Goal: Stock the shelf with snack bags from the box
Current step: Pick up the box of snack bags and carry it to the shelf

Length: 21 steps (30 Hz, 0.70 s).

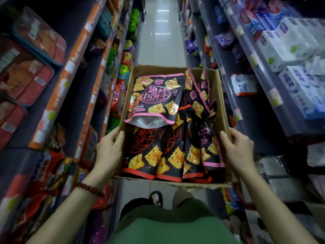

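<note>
Both the left hand (pixel 109 150) and right hand (pixel 237 147) clasp the box (pixel 223 110) walls; the loose pink-edged bag (pixel 154 99) at 12 o'clock could slide out if it tips.

A pale tiled aisle floor (pixel 162 41) was seen running ahead between the racks. White tissue packs (pixel 288 44) were stacked on the right-hand racks, with purple packets (pixel 226 38) further along. A beaded bracelet (pixel 90 188) was worn on one wrist, and a green garment (pixel 168 226) showed below.
</note>
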Tool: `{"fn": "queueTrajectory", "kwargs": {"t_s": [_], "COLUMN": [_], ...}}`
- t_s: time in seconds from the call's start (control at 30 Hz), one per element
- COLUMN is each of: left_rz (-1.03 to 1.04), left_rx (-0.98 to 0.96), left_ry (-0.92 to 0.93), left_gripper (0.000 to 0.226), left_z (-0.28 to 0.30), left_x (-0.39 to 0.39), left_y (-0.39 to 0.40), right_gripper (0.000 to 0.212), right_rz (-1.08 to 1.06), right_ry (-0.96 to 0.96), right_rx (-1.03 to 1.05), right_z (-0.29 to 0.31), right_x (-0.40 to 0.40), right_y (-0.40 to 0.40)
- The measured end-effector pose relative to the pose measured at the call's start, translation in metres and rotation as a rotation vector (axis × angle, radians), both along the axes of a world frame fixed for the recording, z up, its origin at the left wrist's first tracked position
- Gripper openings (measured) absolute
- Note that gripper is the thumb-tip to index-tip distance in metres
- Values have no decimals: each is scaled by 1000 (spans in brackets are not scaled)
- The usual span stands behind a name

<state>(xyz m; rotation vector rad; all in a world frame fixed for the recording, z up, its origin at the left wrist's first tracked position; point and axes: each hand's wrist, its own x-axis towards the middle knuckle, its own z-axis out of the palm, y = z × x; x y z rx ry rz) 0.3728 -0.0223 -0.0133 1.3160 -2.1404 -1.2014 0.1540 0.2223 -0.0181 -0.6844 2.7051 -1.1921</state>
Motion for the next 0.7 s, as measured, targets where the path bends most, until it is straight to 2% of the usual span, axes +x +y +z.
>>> {"fn": "queueTrajectory", "kwargs": {"t_s": [0.3,0.7], "left_rz": [6,117], "left_rx": [83,30], "left_ry": [11,5], "left_gripper": [32,32], "left_z": [-2,-2], "left_x": [-115,-256], "left_y": [-88,-196], "right_gripper": [18,20], "right_rz": [-16,85], "right_ry": [-27,-38], "right_rx": [12,8], "right_z": [-3,-10], "right_x": [-107,-280], "right_y": [-88,-220]}}
